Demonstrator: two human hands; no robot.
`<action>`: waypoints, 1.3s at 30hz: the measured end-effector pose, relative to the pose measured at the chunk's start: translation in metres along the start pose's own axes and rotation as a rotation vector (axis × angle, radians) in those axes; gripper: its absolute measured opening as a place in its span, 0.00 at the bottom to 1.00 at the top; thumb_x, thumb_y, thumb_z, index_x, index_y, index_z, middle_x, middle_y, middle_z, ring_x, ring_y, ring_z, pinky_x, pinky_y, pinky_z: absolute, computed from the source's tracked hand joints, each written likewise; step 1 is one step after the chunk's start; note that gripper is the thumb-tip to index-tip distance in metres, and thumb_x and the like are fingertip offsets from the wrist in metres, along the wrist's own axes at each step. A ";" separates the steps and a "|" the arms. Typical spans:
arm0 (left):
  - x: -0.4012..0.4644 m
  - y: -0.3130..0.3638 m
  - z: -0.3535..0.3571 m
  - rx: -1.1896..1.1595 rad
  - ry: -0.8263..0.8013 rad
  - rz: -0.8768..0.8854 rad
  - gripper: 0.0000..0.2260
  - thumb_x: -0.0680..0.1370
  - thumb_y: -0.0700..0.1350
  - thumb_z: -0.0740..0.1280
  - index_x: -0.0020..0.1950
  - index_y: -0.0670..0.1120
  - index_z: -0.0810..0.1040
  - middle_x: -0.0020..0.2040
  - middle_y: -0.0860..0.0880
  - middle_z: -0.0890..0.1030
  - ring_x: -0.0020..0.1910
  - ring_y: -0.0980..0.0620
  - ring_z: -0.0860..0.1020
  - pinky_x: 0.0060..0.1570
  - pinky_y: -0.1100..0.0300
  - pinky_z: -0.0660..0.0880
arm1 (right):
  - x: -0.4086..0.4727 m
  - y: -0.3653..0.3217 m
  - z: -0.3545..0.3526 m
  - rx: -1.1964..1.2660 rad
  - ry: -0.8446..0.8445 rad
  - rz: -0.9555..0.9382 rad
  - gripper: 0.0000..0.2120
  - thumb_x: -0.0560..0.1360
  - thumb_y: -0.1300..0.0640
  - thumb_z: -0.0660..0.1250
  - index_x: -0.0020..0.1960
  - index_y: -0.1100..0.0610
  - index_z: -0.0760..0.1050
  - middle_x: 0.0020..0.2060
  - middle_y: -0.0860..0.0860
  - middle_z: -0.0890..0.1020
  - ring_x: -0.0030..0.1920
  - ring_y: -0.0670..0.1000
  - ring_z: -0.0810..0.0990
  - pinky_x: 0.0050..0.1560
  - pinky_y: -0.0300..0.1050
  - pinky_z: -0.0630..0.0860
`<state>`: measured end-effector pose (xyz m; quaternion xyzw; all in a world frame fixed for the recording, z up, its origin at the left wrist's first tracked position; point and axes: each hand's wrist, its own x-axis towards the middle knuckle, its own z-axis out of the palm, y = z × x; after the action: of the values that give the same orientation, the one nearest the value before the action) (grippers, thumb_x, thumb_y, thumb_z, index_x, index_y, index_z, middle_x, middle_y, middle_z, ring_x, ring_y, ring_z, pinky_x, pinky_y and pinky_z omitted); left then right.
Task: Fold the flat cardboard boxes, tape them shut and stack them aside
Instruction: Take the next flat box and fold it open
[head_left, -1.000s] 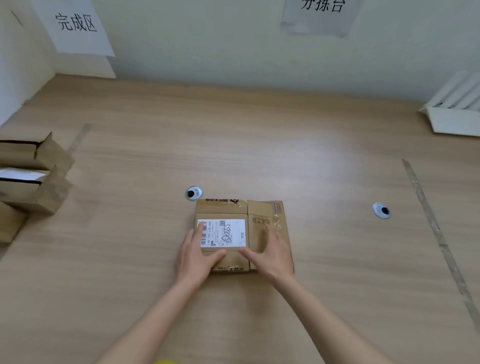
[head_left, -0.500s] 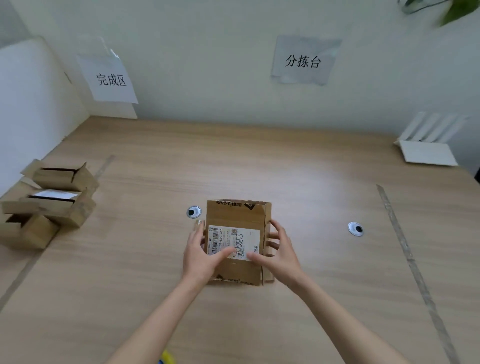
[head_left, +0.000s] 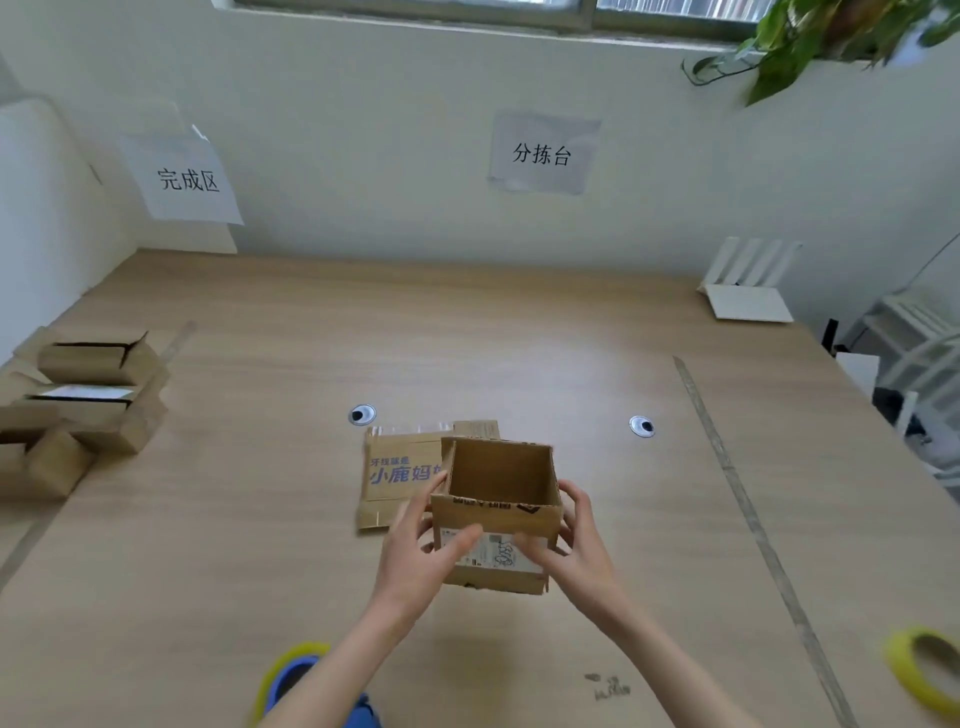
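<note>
Box (head_left: 498, 514) now opened, lifted

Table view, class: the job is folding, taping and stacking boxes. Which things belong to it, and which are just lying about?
Job:
open box, held by left hand and right hand
flat box
stacked boxes
tape roll

Lying about:
router
plant
wall signs
</note>
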<state>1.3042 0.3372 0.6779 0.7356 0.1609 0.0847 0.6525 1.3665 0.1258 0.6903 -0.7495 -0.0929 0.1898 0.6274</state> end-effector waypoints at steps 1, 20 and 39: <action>-0.011 -0.007 0.001 0.009 -0.013 -0.008 0.35 0.65 0.64 0.78 0.70 0.71 0.69 0.65 0.62 0.74 0.62 0.59 0.77 0.53 0.59 0.81 | -0.012 0.006 0.004 0.023 0.019 0.034 0.31 0.73 0.40 0.76 0.70 0.34 0.62 0.66 0.38 0.78 0.65 0.40 0.78 0.54 0.35 0.79; -0.053 -0.052 0.021 0.296 0.065 -0.060 0.31 0.68 0.80 0.58 0.64 0.64 0.72 0.54 0.60 0.79 0.53 0.60 0.78 0.52 0.54 0.78 | -0.050 0.058 0.000 -0.041 0.305 0.058 0.29 0.72 0.63 0.76 0.63 0.41 0.68 0.66 0.36 0.73 0.60 0.42 0.79 0.41 0.30 0.78; -0.034 -0.042 0.043 0.671 0.203 -0.065 0.20 0.74 0.73 0.58 0.44 0.57 0.71 0.42 0.58 0.76 0.40 0.62 0.74 0.32 0.61 0.66 | -0.044 0.067 -0.017 -0.331 0.091 -0.121 0.22 0.69 0.46 0.79 0.57 0.40 0.72 0.57 0.37 0.80 0.63 0.38 0.77 0.58 0.48 0.82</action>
<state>1.2819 0.2890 0.6334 0.8915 0.2672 0.0791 0.3573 1.3266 0.0806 0.6346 -0.8433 -0.1393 0.0994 0.5095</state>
